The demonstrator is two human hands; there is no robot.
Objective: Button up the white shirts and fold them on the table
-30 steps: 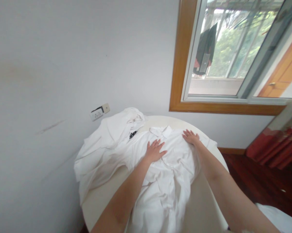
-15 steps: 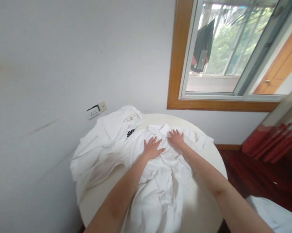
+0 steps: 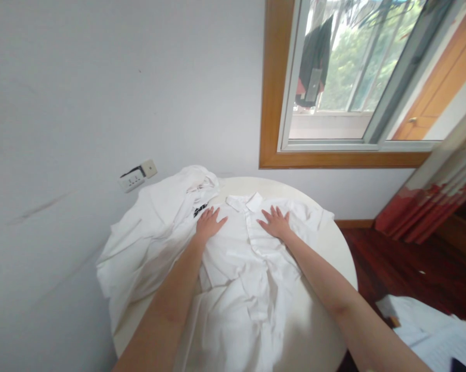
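White shirt (image 3: pixel 236 235) reaches the table (image 3: pixel 335 248) edge beyond the right hand (image 3: pixel 276 223).

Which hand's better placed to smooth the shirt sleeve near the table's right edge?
Likely the right hand: it lies on the shirt, closer to that sleeve. The left hand is across the button strip.

"Where could a hand pass?"
"Low over the white shirt (image 3: pixel 238 243), between the left hand (image 3: pixel 209 223) and the right hand (image 3: pixel 276 222). Bare tabletop (image 3: pixel 336 253) also shows right of the right forearm (image 3: pixel 333 294)."
"What's in the way?"
"Heaped white cloth (image 3: pixel 155 212) on the left, the wall (image 3: pixel 81 129) behind it, and, nearer, the left forearm (image 3: pixel 174 294) slanting across."
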